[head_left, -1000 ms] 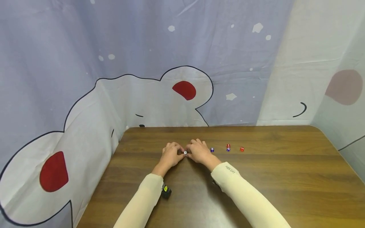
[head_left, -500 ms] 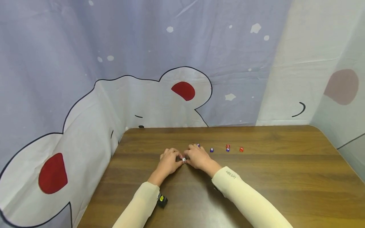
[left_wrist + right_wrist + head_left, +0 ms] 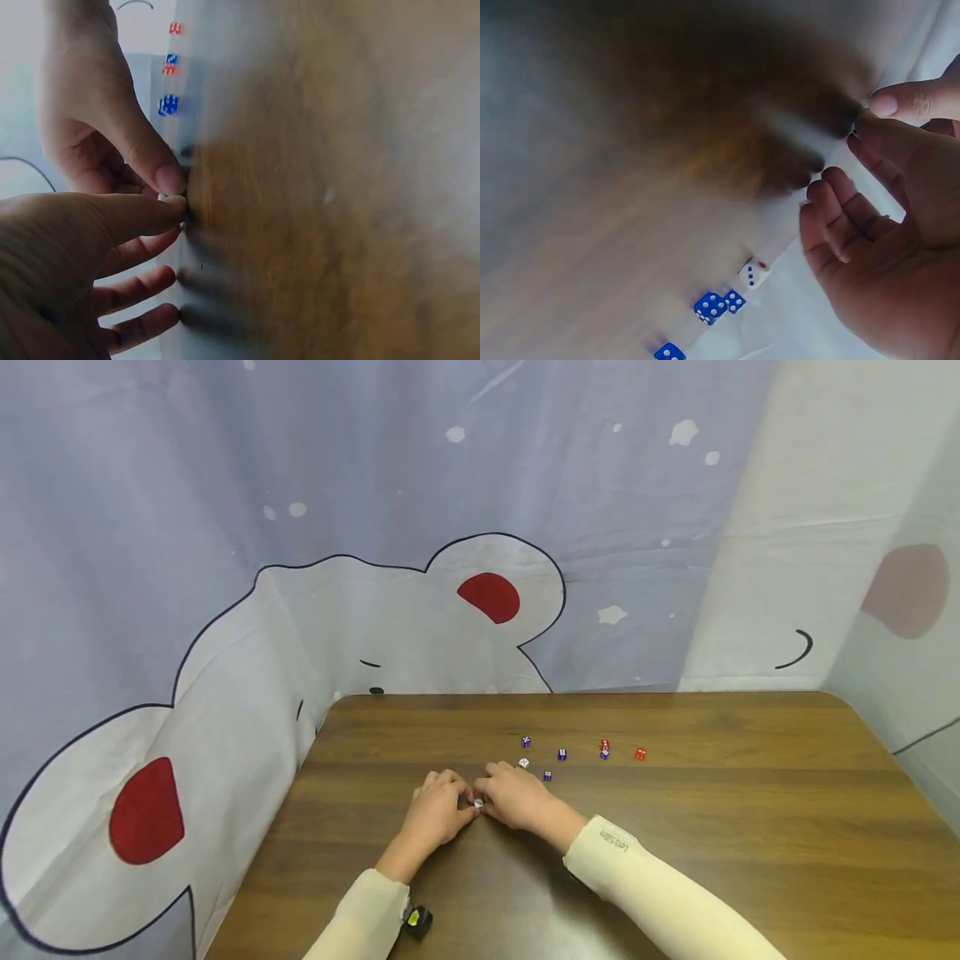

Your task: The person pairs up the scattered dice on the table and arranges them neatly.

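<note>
Compared with the frame from 0.5 s ago, the white die (image 3: 478,804) and both hands have been brought lower in the head view, slightly left of its centre line. By this shift, a second white die (image 3: 523,762) and a blue die (image 3: 547,775) have been uncovered above the right hand (image 3: 517,795); a farther blue die (image 3: 526,742), partly hidden then, is now seen whole. Right of centre, 1 more blue die (image 3: 562,754), a red die (image 3: 604,744) with a blue one just below it, and another red die (image 3: 641,753) have been left in place on the bench (image 3: 750,827).

The white die is pinched at the meeting fingertips of the left hand (image 3: 435,810) and right hand, just below the centre of the head view; in the left wrist view it is mostly covered by the 2 thumbs. The forearms are angled in from the lower left and lower right, both covered by pale sleeves (image 3: 667,893). In the left wrist view, the left hand's lower fingers are held apart; in the right wrist view, the right hand's other fingers are bent.
</note>
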